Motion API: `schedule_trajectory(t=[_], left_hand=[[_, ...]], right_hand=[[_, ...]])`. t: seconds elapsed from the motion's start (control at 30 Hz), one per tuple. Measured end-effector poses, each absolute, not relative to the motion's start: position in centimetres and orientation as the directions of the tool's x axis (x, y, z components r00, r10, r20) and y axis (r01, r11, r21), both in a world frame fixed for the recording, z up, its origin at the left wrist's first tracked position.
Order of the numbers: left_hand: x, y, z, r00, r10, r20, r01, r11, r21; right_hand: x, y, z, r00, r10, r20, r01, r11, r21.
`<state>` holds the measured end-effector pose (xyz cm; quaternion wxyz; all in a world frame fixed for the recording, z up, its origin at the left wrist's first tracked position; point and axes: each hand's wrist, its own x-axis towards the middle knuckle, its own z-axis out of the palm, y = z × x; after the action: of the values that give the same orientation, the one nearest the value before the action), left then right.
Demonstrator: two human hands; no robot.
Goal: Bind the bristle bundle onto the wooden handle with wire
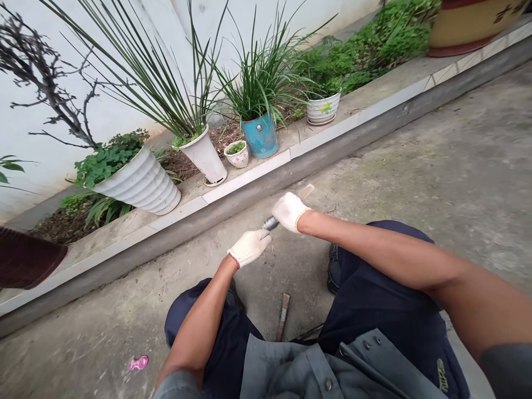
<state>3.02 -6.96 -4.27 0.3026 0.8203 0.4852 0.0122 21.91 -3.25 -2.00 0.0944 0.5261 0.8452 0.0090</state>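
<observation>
Both my hands wear white knitted gloves and meet low over the concrete ground, in front of my knees. My right hand (290, 211) is closed round a tool with a wooden handle (306, 192) that sticks out past the glove; its metal collar (270, 223) shows between the hands. My left hand (250, 247) is closed at the tool's metal end; what it pinches is hidden. A flat rusty metal piece (283, 316) lies on the ground between my legs.
A tiled kerb (249, 177) runs across ahead, carrying a ribbed white pot (141, 183), a tall white pot (205, 157), a small bowl pot (237, 155), a blue pot (261, 136) and a white patterned pot (323, 108). A pink scrap (138, 363) lies on the concrete at lower left.
</observation>
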Motion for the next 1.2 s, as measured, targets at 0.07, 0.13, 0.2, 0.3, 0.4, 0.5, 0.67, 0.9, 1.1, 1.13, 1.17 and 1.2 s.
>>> schedule_trajectory(t=[0.07,0.13,0.2,0.3,0.4,0.5,0.67,0.9,1.1,1.13,1.17,1.2], left_hand=[[2.9,-6.8,-4.3,0.536,0.798,-0.278,0.805,-0.383,0.453],[2.9,-6.7,-4.2,0.542,0.785,-0.3,0.812,-0.398,0.427],[2.9,-6.8,-4.1,0.547,0.769,-0.332,0.811,-0.387,0.439],[2.9,-7.0,-3.7,0.583,0.728,-0.362,0.772,-0.356,0.527],[2.5,-6.9,-3.2,0.622,0.71,-0.332,0.685,-0.287,0.67],[1.9,-6.6,-3.2,0.662,0.682,-0.312,0.522,-0.121,0.844],[2.0,-6.5,-4.0,0.635,0.716,-0.291,0.326,0.093,0.941],[2.1,-6.1,-2.4,0.48,0.858,-0.183,0.436,-0.052,0.899],[3.2,-7.1,-2.0,0.459,0.843,-0.28,0.582,-0.048,0.811],[3.4,-7.3,-2.2,0.469,0.826,-0.314,0.601,-0.039,0.798],[3.6,-7.5,-2.3,0.473,0.813,-0.339,0.624,-0.038,0.781],[3.6,-7.6,-2.4,0.469,0.81,-0.352,0.65,-0.047,0.759]], right_hand=[[21.4,-3.9,-2.3,-0.515,0.812,-0.276,0.815,0.563,0.135],[21.6,-4.3,-2.4,-0.568,0.718,-0.402,0.761,0.644,0.076],[22.5,-4.3,-2.2,-0.592,0.627,-0.506,0.737,0.676,-0.025],[24.7,-3.6,-1.4,-0.696,0.428,-0.576,0.657,0.703,-0.272],[26.7,-3.0,-0.2,-0.831,0.376,-0.411,0.552,0.65,-0.522],[27.4,-3.0,0.9,-0.83,0.49,-0.267,0.538,0.575,-0.616],[26.7,-2.5,1.4,-0.74,0.659,-0.131,0.547,0.476,-0.689],[26.0,-0.9,1.4,-0.436,0.9,0.006,0.696,0.342,-0.631],[25.5,-0.7,1.2,-0.279,0.956,0.096,0.884,0.294,-0.363],[25.4,-0.7,1.1,-0.275,0.955,0.115,0.917,0.296,-0.267],[25.2,-0.6,0.9,-0.278,0.952,0.13,0.94,0.297,-0.165],[24.9,-0.6,0.6,-0.288,0.948,0.133,0.952,0.298,-0.064]])
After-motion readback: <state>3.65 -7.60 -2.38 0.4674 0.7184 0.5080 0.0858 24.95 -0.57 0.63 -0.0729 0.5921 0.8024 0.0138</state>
